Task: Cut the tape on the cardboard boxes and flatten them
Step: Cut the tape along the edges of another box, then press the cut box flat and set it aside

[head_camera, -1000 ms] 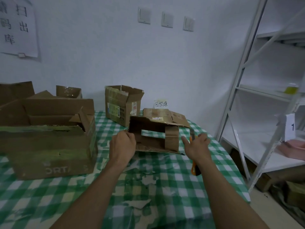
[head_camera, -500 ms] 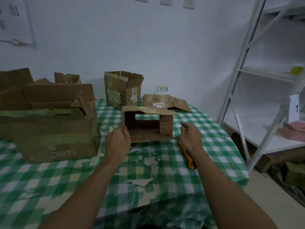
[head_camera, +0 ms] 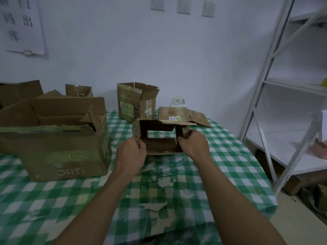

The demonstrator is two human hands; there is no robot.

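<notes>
I see a small box (head_camera: 160, 145) of dull, rough brown cardboard with torn edges. The checked table cover (head_camera: 230, 156) looks like thin plastic, worn and peeling in spots. The shelf rack (head_camera: 290, 86) is smooth white metal.

Storeroom: metal shelving (head_camera: 290, 85), cardboard boxes (head_camera: 62, 147)

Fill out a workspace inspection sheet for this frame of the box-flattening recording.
Surface: green checked tablecloth, worn patches near the front.
Job's things: small box, open through, on the cloth; flattened cardboard behind it; upright box further back; large box at left.
Clutter: handwritten label by the wall.
Hands: left hand grips the small box's left wall, right hand its right wall.
Cables: nothing seen.
Surroundings: white shelving rack at right; wall switches; paper notice.
</notes>
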